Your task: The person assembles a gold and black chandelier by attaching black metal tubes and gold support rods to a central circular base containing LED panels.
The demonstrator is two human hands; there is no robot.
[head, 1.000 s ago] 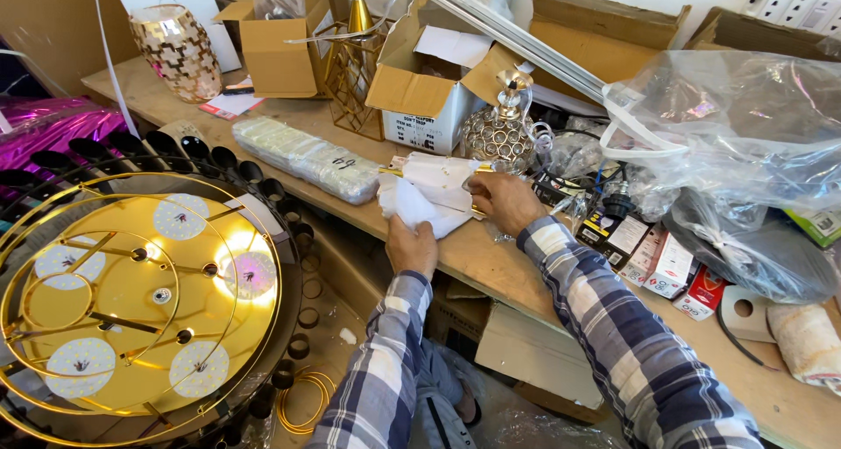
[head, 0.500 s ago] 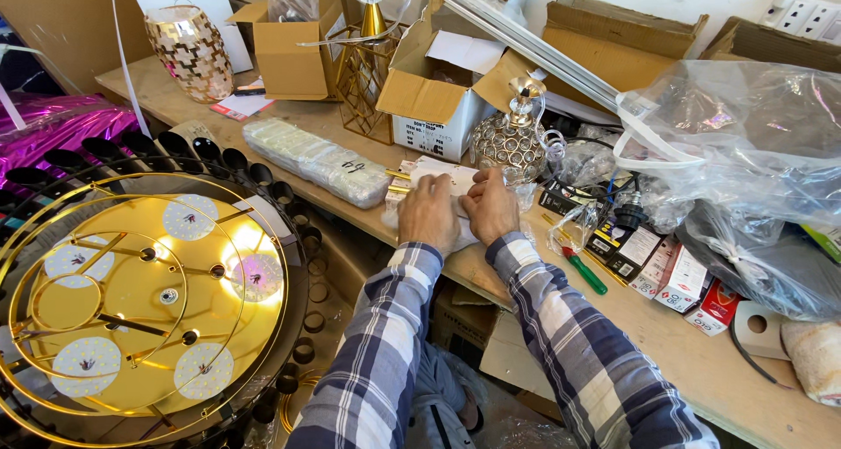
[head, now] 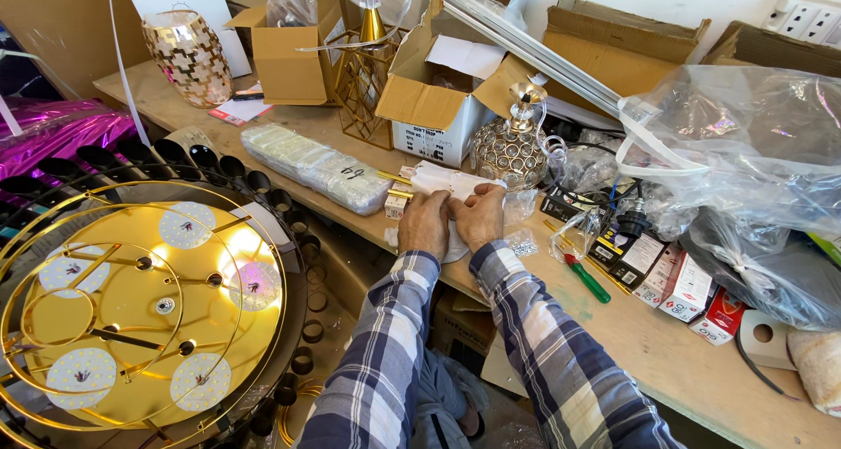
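Open brown cartons (head: 434, 98) behind; small red-white boxes (head: 688, 291) right.

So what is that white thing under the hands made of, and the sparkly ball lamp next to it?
The white bundle under the left hand and right hand looks like soft, matte foam wrap or paper: it creases and folds. The ball lamp looks like shiny gold metal set with clear glass or plastic beads, since it glints all over.

We saw a round gold chandelier frame (head: 131, 309) at the left, and a wooden surface (head: 648, 344) bearing open cardboard boxes (head: 438, 98), a crystal lamp base (head: 511, 151), a green-handled screwdriver (head: 589, 279) and bulging clear plastic bags (head: 745, 151).
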